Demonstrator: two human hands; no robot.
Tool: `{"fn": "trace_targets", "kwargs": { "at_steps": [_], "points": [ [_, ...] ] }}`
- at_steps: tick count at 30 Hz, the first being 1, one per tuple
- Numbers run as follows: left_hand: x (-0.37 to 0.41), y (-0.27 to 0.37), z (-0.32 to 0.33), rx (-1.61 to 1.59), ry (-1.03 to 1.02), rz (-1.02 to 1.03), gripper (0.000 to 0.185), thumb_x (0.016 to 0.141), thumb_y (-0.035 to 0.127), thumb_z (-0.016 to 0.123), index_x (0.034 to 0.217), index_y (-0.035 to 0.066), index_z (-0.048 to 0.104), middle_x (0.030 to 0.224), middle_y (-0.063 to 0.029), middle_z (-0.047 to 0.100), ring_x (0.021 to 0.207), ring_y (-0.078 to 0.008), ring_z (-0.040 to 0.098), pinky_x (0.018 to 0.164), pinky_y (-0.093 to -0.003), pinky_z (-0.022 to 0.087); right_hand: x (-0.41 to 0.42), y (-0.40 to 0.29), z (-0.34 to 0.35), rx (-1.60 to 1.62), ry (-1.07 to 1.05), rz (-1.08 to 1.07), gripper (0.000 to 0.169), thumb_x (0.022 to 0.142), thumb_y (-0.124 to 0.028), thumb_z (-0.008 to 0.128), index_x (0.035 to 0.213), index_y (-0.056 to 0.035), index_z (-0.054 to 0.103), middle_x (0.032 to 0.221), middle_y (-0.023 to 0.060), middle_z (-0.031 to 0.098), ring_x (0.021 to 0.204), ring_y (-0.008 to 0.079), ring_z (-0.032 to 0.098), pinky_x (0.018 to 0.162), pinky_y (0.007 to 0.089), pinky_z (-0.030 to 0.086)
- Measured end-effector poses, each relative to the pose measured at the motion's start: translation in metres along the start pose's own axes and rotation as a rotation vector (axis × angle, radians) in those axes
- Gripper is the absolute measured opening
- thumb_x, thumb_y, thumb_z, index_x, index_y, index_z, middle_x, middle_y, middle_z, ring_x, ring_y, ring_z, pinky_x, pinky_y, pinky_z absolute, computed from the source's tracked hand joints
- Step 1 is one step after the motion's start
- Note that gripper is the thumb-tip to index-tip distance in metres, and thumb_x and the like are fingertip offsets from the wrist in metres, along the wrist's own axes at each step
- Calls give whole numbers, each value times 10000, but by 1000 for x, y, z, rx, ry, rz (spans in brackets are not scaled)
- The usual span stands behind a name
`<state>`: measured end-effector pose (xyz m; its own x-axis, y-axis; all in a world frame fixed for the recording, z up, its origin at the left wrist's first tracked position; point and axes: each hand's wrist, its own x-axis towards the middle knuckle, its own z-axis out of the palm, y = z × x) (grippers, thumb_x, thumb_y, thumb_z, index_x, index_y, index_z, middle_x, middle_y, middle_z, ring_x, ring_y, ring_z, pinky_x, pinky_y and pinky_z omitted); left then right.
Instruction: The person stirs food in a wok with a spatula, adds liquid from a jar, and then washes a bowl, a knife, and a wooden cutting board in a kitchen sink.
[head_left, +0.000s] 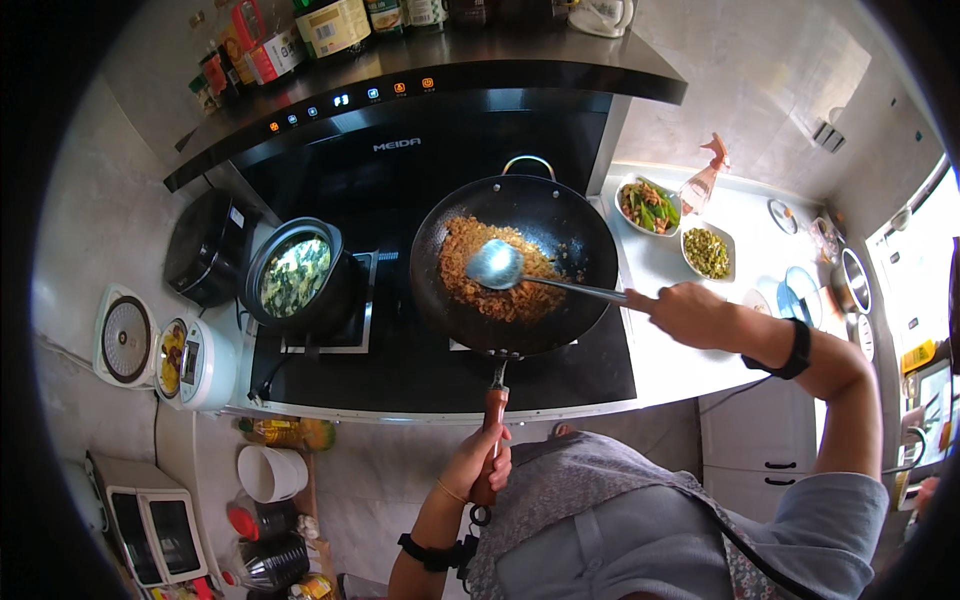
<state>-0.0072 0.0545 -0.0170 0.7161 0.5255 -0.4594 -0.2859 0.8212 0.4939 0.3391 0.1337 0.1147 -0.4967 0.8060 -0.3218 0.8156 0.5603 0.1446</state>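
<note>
My left hand (484, 465) is wrapped around the reddish-brown wooden handle (494, 409) of a black wok (585, 300), which sits on the right side of the cooktop. In my right hand (690, 315) is the handle of a metal ladle (499, 264), reaching in from the right. The ladle's bowl rests with its rounded back up on a heap of browned, crumbly fried food (480, 232), possibly fried rice. Part of the heap is hidden beneath it. A few loose bits cling to the wok's right wall.
Left of the wok, a dark pot (330, 225) of soup with greens stands on the other burner. An open rice cooker (214, 367) is at far left. Right of the wok are a dish of green peppers and meat (649, 206), a bowl of chopped greens (707, 253) and a spray bottle (703, 184). The range hood (510, 75) overhangs.
</note>
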Motion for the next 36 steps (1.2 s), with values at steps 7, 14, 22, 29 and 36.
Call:
{"fn": "trace_targets", "kwargs": {
  "at_steps": [7,14,22,29,36],
  "points": [
    [-3,2,1,-25,11,-13,276,928,387,390,944,113,417,565,-2,419,399,-90,366,390,-234,332,3,22,-75,267,-63,151,326,868,-178,524,1182,-92,536,823,117,649,685,249,623,670,342,493],
    [2,2,-1,-21,-2,-18,272,930,384,387,944,114,416,561,0,412,395,-88,365,386,-237,328,34,-1,-31,294,21,-3,363,854,-129,510,1216,-115,482,682,155,601,627,319,610,568,408,484],
    [1,0,-3,-16,12,-28,277,924,396,396,946,121,417,559,5,411,395,-88,366,387,-240,330,-19,12,-58,164,7,37,387,846,-159,566,1228,-188,514,659,109,599,547,209,586,515,324,470],
    [-2,2,-13,-25,9,-25,301,900,412,452,934,114,427,572,-6,425,401,-109,403,390,-257,348,-61,19,-34,24,-17,95,386,841,-70,490,1205,-191,536,581,85,543,499,209,557,496,338,460],
    [-3,7,-7,-25,15,-42,295,903,405,448,939,112,430,576,-8,423,403,-107,395,388,-256,344,-40,28,4,396,183,188,346,820,-144,564,1166,-145,559,767,135,622,630,282,580,615,380,451]
  ]
}}
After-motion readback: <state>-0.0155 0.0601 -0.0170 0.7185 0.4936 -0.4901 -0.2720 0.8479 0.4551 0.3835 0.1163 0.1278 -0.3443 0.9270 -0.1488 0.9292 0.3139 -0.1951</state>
